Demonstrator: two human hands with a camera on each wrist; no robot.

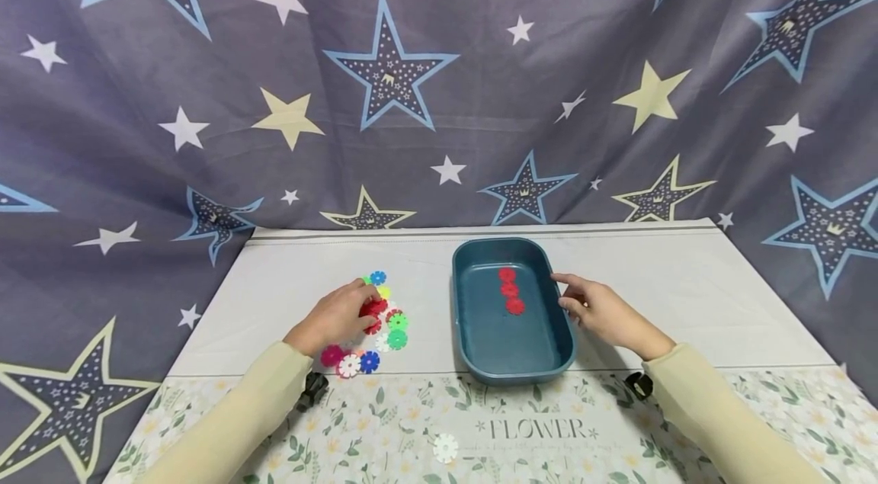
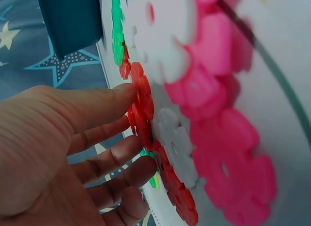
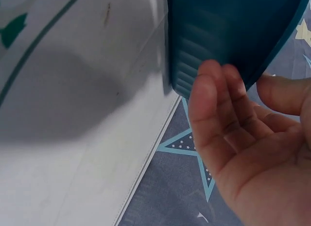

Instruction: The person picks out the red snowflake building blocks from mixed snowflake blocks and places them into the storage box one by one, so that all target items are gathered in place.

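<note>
Presently, left of the dark-teal rounded-rectangular plastic tray (image 1: pixel 524 350), the left hand (image 1: pixel 334 318) pinches a red flower-shaped plastic disc (image 2: pixel 143 107) beside multicoloured discs (image 1: pixel 398 339). Right of it, the right hand (image 1: pixel 605 314) touches the tray; whether it grips is unclear. Three red discs (image 1: pixel 510 290) lie inside.

My left hand (image 2: pixel 43 148) has its thumb against a red disc (image 2: pixel 144 112). Pink discs (image 2: pixel 243 172) and white discs (image 2: pixel 167 34) lie beside it on the tabletop (image 2: pixel 291 148), with a teal container (image 2: pixel 75 19) beyond.
</note>
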